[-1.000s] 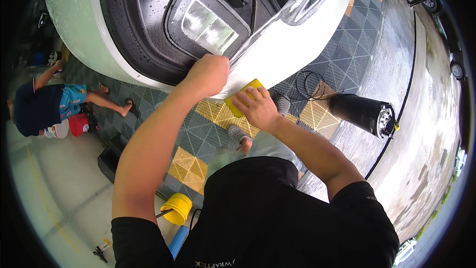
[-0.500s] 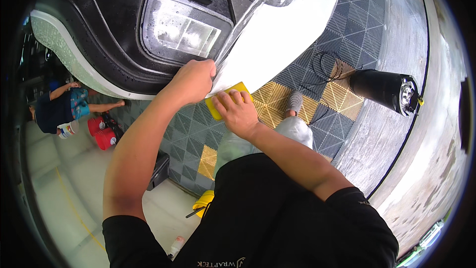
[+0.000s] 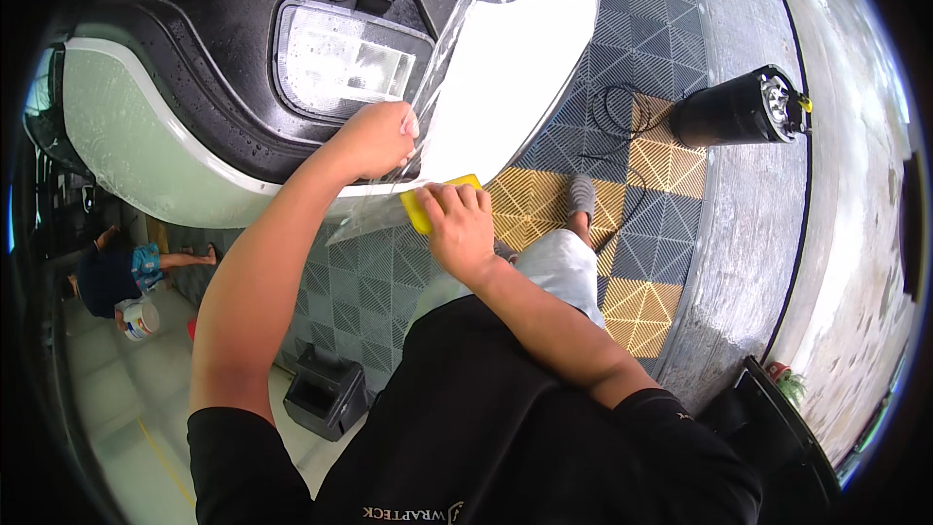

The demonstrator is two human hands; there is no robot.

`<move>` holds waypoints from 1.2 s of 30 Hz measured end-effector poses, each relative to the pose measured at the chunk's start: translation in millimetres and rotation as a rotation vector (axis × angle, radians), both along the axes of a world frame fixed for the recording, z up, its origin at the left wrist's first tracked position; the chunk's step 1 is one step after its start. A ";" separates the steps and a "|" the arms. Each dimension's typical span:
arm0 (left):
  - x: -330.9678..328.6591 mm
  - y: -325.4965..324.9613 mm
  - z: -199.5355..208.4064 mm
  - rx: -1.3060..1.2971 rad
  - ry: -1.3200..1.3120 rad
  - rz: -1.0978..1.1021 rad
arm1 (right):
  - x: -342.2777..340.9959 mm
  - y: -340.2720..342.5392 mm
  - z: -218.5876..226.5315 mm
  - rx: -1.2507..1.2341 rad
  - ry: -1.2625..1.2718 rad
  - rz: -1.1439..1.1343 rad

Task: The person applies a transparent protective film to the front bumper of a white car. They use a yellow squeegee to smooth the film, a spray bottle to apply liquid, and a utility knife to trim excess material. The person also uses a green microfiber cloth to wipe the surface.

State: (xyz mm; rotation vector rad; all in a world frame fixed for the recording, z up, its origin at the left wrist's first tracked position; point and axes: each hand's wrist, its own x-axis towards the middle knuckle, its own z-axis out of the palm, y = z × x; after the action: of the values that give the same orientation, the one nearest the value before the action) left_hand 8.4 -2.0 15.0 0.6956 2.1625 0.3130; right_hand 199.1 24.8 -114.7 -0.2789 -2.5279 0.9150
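Observation:
A white vehicle corner panel (image 3: 515, 87) curves in front of me, with a wet black trim and a clear rectangular lamp (image 3: 350, 56) beside it. Clear film (image 3: 442, 56) lies along the panel's inner edge, wrinkled at the top, and a loose flap hangs past the lower rim. My left hand (image 3: 374, 139) is closed in a fist at the lamp's lower corner, pinching the film's edge. Just right of it, my right hand (image 3: 461, 235) grips a flat yellow squeegee (image 3: 416, 213) against the panel's lower edge. Its fingers partly cover the squeegee.
Grey and tan grid tiles (image 3: 641, 34) cover the floor. A black cylinder (image 3: 724, 115) with a coiled cable (image 3: 622, 117) stands to the right. A black open box (image 3: 326, 394) sits low left. Another person (image 3: 112, 277) is at far left near a white bucket (image 3: 139, 318).
My view has shifted, bringing the black box and more of the white panel on the left into sight. Both hands stay close together at the panel's lower corner, and the film flap below now shows.

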 end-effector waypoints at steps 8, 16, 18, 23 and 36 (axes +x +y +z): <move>2.5 -4.0 -19.3 0.035 0.188 -0.067 | 16.8 8.1 -11.7 0.060 0.063 -0.092; 3.6 1.6 -6.2 -0.006 0.039 -0.044 | 4.8 -17.4 -9.3 0.088 0.002 -0.143; 5.5 -4.6 -1.6 0.009 0.086 -0.002 | -0.3 -16.1 5.6 0.064 -0.058 -0.143; 12.4 -12.6 -8.6 -0.008 0.450 -0.211 | 14.7 5.2 11.0 -1.024 -0.315 -0.212; 20.4 -1.2 -11.7 -0.106 0.359 -0.114 | -24.2 -30.9 18.3 -1.860 -0.065 -0.532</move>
State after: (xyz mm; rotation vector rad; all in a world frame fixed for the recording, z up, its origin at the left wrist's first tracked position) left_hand 28.9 -3.2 3.4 0.8631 2.4428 0.0113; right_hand 175.0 -6.1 -96.5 -1.3212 -0.7100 2.5458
